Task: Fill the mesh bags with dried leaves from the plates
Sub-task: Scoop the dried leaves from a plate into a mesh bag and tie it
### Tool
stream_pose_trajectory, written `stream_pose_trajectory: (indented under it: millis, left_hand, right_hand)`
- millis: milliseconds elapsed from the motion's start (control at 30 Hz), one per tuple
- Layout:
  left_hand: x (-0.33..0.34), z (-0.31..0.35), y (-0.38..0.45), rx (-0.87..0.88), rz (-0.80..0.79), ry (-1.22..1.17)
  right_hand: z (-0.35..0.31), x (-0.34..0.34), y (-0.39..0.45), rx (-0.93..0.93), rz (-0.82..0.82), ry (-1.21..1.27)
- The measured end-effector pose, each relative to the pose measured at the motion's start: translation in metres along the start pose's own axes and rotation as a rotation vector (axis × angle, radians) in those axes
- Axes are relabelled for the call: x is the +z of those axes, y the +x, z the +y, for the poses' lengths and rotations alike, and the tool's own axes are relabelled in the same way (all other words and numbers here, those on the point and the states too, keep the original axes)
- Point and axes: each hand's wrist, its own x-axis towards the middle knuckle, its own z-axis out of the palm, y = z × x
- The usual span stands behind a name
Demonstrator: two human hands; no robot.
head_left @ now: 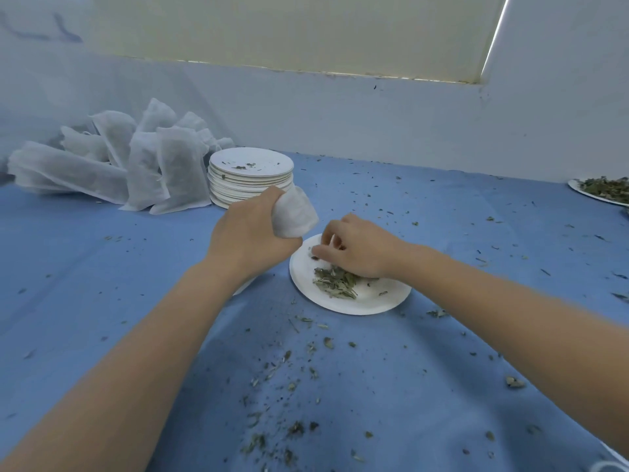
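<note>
at the middle of the blue-covered surface (408, 369), a white mesh bag (295, 212) is gripped in the left hand (250, 238), the fingers curled round its bunched lower part while its upper end sticks out above the fist. just beside it, the right hand (354, 248) is held over a white paper plate (374, 301), its fingers bent downward and pinched together over the plate's far side; whether any leaves are caught between them cannot be told. a small heap of dried leaves (335, 282) is seen on the plate, partly under the right hand. behind the left hand, a stack of paper plates (251, 177) is set, with a few leaf crumbs on top. to the left of the stack, a pile of filled mesh bags (136, 165) is leaned against the wall. at the far right edge, another plate with leaves (602, 189) is partly seen. leaf fragments (289, 369) are scattered across the cloth.
</note>
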Motion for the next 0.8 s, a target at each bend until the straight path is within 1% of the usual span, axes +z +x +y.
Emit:
stream_pose_trajectory:
  millis: [67, 133, 167, 233, 300, 367, 433, 500, 567, 633, 733, 800]
  left_hand:
    - [0.002, 0.000, -0.001, 0.002, -0.009, 0.005]
    - [0.003, 0.001, -0.001, 0.003, -0.015, 0.024]
    - [0.003, 0.001, -0.001, 0.002, -0.016, 0.029]
    - [0.002, 0.001, -0.001, -0.001, -0.024, 0.026]
    - [0.003, 0.001, -0.002, -0.005, -0.036, 0.017]
    - [0.004, 0.000, -0.002, -0.008, -0.041, 0.021]
    - [0.005, 0.000, -0.002, -0.011, -0.048, 0.036]
    - [0.005, 0.000, -0.002, -0.008, -0.051, 0.048]
    - [0.005, 0.000, -0.003, -0.005, -0.053, 0.048]
    - [0.005, -0.001, -0.002, -0.003, -0.051, 0.046]
    - [0.007, -0.002, -0.002, -0.010, -0.054, 0.050]
    - [0.007, -0.002, -0.002, -0.005, -0.056, 0.049]
  right_hand:
    - [-0.006, 0.006, -0.003, -0.085, 0.021, -0.009]
    - [-0.007, 0.002, -0.009, -0.162, -0.016, -0.023]
    - [-0.005, -0.003, -0.013, -0.169, -0.033, -0.023]
    - [0.003, -0.019, -0.020, -0.110, -0.009, 0.001]
    - [0.014, -0.033, -0.027, 0.009, 0.042, -0.028]
    - [0.020, -0.035, -0.029, 0.124, -0.006, -0.120]
    - [0.019, -0.027, -0.029, 0.158, -0.075, -0.146]
    - [0.012, -0.019, -0.030, 0.113, -0.079, -0.081]
    - [0.005, -0.018, -0.033, 0.045, -0.079, 0.047]
    - [0.004, -0.017, -0.038, -0.022, -0.135, 0.123]
    - [0.007, -0.011, -0.045, -0.107, -0.258, 0.049]
    - [0.009, -0.006, -0.044, -0.157, -0.272, 0.005]
